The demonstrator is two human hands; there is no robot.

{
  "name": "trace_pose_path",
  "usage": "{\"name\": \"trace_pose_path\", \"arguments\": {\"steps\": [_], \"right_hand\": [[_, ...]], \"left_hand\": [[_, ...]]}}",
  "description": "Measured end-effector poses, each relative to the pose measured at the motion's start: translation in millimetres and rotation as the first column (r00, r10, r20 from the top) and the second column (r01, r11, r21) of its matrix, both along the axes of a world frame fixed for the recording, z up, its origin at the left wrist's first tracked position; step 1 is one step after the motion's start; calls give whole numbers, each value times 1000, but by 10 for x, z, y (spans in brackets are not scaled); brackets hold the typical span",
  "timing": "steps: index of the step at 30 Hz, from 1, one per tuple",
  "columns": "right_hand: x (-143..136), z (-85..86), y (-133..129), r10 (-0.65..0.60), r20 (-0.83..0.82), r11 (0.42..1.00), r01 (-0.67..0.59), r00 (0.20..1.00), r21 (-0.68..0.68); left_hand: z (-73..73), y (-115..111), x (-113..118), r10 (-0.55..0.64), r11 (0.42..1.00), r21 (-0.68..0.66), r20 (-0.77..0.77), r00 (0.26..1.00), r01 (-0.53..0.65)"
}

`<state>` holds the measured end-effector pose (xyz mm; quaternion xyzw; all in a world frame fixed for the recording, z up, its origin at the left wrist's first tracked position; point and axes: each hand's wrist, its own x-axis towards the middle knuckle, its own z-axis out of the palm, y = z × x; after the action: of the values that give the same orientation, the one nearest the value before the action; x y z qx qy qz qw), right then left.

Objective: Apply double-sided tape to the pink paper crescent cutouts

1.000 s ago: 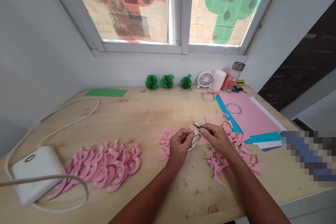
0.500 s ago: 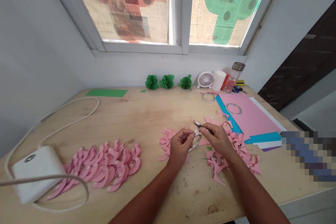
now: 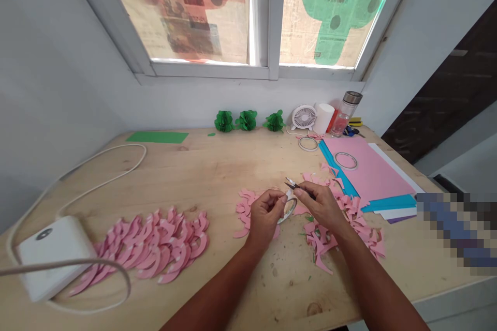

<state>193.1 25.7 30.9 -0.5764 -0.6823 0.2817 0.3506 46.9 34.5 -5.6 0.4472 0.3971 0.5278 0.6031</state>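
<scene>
My left hand (image 3: 267, 215) is closed, thumb and fingertips pinching a narrow roll of tape (image 3: 289, 210) whose ring hangs beside the fingers. A short white strip runs up from the roll toward my other hand. My right hand (image 3: 319, 206) is wrapped around small dark scissors (image 3: 291, 184), their blades pointing left just above the strip; its handles are hidden in the fingers. A small white piece shows at the blades. Below and around both hands lie curved pink paper pieces (image 3: 244, 208) and pink paper scraps (image 3: 324, 243).
A pile of curved pink pieces (image 3: 166, 248) lies left, near a white box (image 3: 56, 256) with a looping cable. Coloured sheets (image 3: 368, 170) bear another tape roll (image 3: 345, 161). Along the back stand green paper balls (image 3: 246, 120), a fan (image 3: 304, 117) and a bottle (image 3: 345, 116).
Both hands stay almost in place, with the left hand a touch further left. The scissors' tips have shifted slightly left and down.
</scene>
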Motion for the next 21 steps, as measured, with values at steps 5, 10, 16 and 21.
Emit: {"name": "trace_pose_path", "arguments": {"steps": [5,10,16,21], "right_hand": [[0,-1,-5,-5,-6,1000,5,1000,6],[0,-11,-6,-6,-14,1000,6,1000,-7],[3,-22,7,-12,-17,1000,12,1000,0],[5,-24,8,-17,-7,1000,17,1000,1]], "left_hand": [[-12,7,-2,-6,1000,20,6,1000,6],[-5,13,-4,7,1000,10,-12,1000,-7],[14,5,-7,2,1000,-3,-19,1000,-2],[2,6,-7,1,1000,1,-13,1000,-1]]}}
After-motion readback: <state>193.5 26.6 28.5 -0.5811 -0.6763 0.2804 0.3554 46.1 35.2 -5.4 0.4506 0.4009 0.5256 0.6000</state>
